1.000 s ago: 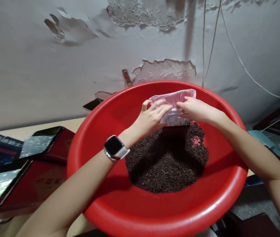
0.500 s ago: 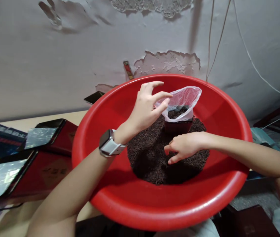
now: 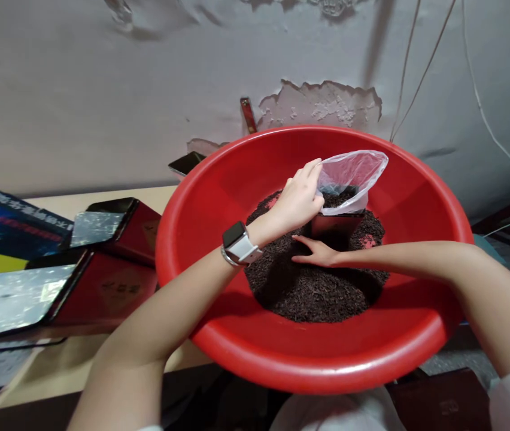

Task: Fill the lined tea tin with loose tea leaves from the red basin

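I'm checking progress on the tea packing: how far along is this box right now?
Done: a clear bag lines the small dark box standing in the red basin, and some loose tea already shows inside it. In hand: the left hand holds the bag's mouth open while the right hand lies on the tea pile. Left: most tea sits in the basin; the bag is unsealed.

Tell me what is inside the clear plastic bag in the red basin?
The clear plastic bag holds some dark loose tea, like the heap around it. The bag lines a dark red box; how full it is stays hidden. The left hand holds its mouth open.
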